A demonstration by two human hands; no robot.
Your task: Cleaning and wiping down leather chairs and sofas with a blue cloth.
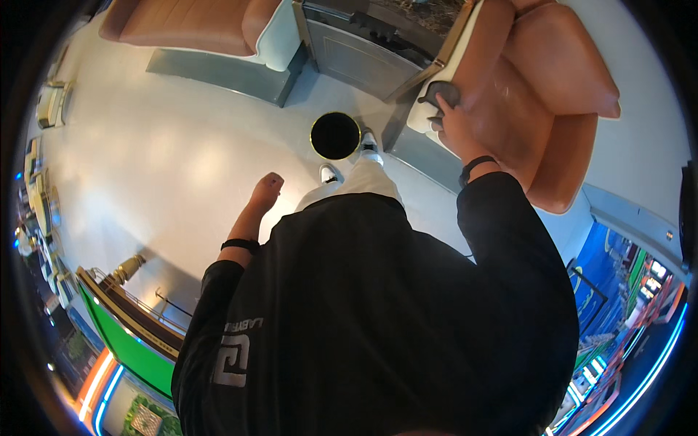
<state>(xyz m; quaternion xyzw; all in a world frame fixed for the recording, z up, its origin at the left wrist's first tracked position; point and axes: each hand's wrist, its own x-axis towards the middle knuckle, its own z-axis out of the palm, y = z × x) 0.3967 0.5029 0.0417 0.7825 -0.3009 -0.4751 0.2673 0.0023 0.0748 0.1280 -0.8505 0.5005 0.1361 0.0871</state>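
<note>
My right hand (459, 126) presses a dark grey cloth (443, 91) onto the front end of the armrest of a brown leather-look sofa (515, 117). Its index finger lies stretched over the cloth, and part of the cloth shows below the fingers. My left hand (267, 191) hangs over the pale floor, away from the furniture. Its fingers are curled in, and I see nothing held in it. Before my feet stands a round bin (335, 136) with a black inside and a gold-coloured rim.
Between the right sofa and another brown sofa (185, 24) stands a grey-panelled table (365, 60) with a dark top. A green-topped billiard table (125, 338) is at the lower left behind me. Chairs (41, 201) line the far left, and neon-lit strips glow at lower right.
</note>
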